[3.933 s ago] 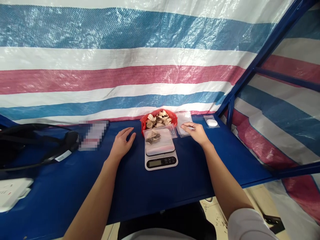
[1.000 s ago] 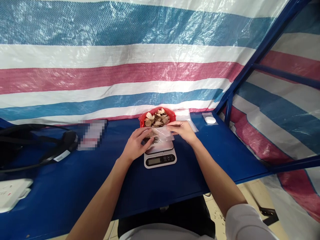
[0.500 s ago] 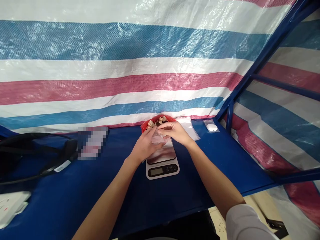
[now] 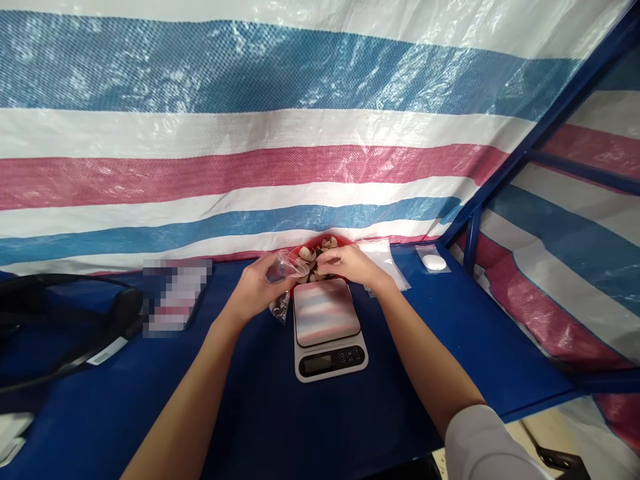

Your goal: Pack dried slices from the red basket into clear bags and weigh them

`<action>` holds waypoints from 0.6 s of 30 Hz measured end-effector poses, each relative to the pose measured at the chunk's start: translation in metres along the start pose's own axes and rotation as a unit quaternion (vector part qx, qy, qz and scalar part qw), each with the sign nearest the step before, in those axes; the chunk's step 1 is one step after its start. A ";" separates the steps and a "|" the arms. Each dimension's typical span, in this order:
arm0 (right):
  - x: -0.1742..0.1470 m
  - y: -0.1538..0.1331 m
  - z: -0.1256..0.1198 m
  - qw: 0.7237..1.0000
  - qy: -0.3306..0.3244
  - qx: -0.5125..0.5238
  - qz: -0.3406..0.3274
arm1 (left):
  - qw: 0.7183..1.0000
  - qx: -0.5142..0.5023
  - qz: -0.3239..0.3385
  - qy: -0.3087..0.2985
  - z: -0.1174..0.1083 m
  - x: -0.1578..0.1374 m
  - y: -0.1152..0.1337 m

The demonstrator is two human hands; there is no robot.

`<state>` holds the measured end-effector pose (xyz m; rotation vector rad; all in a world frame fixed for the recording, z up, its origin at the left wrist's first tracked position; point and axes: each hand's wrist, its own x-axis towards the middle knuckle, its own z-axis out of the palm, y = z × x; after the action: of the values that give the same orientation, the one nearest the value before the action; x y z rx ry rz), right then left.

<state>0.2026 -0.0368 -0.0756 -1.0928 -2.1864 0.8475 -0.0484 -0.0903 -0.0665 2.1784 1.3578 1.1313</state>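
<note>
As left hand [image 4: 256, 287] grips clear bag [image 4: 289, 267], pale pieces [image 4: 307, 254] at right hand [image 4: 351, 263], grasp unclear.

A single view from the wearer's head, looking forward and down across the worktop [image 4: 280, 420]; the scale [image 4: 327, 313] sits within reach, below centre, the striped sheet [image 4: 250, 130] facing the camera beyond.
</note>
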 end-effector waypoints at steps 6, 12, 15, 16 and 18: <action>0.013 -0.010 0.008 0.974 -0.055 -0.218 -0.012 | 0.998 -0.038 -0.016 -0.042 -0.008 0.014 -0.012; 0.020 -0.009 0.013 0.954 -0.064 -0.290 -0.040 | 0.992 -0.103 -0.032 -0.062 -0.010 0.013 -0.026; 0.021 -0.004 0.014 0.949 -0.066 -0.303 -0.059 | 0.989 -0.128 -0.048 -0.061 -0.014 0.011 -0.030; 0.020 -0.003 0.014 0.947 -0.070 -0.309 -0.061 | 0.988 -0.135 -0.053 -0.062 -0.015 0.010 -0.031; 0.020 -0.001 0.012 0.943 -0.078 -0.318 -0.054 | 0.986 -0.140 -0.062 -0.060 -0.017 0.010 -0.032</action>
<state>0.1831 -0.0243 -0.0792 -1.1999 -2.7184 0.1671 -0.0789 -0.0680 -0.0717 1.9027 1.1858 1.0555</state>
